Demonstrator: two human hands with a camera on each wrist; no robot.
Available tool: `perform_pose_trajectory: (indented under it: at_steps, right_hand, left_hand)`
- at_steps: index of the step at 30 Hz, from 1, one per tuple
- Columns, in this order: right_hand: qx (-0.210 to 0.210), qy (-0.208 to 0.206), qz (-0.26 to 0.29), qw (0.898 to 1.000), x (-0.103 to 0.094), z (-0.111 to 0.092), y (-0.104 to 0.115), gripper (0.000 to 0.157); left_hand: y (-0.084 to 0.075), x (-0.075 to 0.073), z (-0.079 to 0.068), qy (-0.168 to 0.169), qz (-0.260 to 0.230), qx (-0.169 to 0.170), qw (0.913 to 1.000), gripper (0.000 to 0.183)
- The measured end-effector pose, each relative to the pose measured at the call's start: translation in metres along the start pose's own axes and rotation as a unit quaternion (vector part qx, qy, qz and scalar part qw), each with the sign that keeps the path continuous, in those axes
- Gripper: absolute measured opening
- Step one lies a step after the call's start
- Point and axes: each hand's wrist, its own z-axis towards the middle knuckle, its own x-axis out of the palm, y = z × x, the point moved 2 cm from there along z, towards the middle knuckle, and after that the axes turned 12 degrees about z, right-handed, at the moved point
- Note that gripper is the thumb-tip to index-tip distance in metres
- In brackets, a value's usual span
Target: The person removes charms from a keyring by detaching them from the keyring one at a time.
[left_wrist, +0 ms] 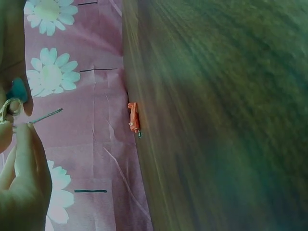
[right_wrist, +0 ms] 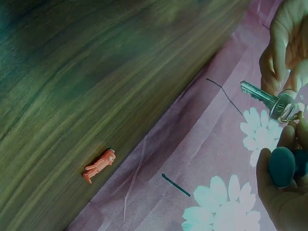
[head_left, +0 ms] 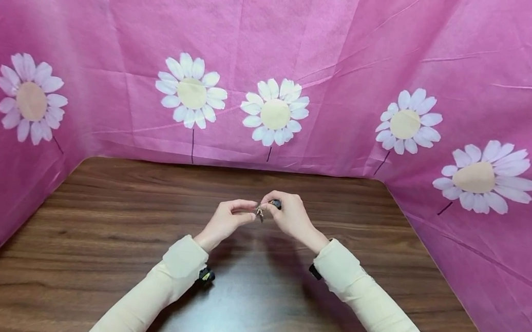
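Note:
Above the middle of the table, my two hands meet over a metal key (right_wrist: 260,95) and a ring (right_wrist: 291,113). The left hand (head_left: 227,220) pinches the key near its head between thumb and fingers; its toothed blade sticks out. With thumb and fingertips, the right hand (head_left: 290,214) grips the ring. A dark rounded fob (right_wrist: 282,167) sits against the right hand's fingers and shows as a small dark piece in the head view. Fingers partly cover the ring, so how the key and ring join cannot be made out.
A small orange figurine (right_wrist: 99,165) with a metal bit at its head lies near the far edge of the brown wooden table (head_left: 118,227); the head view does not show it. Pink cloth (head_left: 330,47) with white daisies surrounds the table's back and sides.

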Motion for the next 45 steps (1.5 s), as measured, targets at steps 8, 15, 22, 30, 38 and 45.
perform_pose_trajectory:
  at_steps: [8,15,22,30,38,45]
  right_hand:
    - [0.025,-0.006,0.044,0.999,-0.003,0.002,0.003,0.004]
    - [0.050,-0.013,0.073,0.996,-0.007,0.003,0.007,0.007]
    - [0.076,0.003,0.093,0.993,-0.005,0.005,0.008,0.008]
    - [0.132,0.027,0.148,0.980,0.000,0.006,0.003,0.005]
    - [0.206,0.088,0.298,0.928,0.008,0.002,-0.010,0.020]
    - [0.210,0.131,0.307,0.919,0.019,-0.004,-0.005,0.031]
  left_hand:
    - [-0.009,0.001,-0.001,0.007,0.016,0.036,0.9992,0.038]
    - [-0.014,0.000,-0.002,0.007,0.020,0.055,0.9983,0.039]
    - [-0.011,-0.006,-0.002,-0.012,0.029,0.069,0.9971,0.029]
    - [-0.008,-0.010,-0.003,-0.027,-0.026,0.067,0.9971,0.021]
    - [-0.013,-0.017,-0.001,-0.112,0.151,0.148,0.9710,0.010]
    - [-0.026,-0.020,-0.002,-0.089,0.215,0.214,0.9487,0.007]
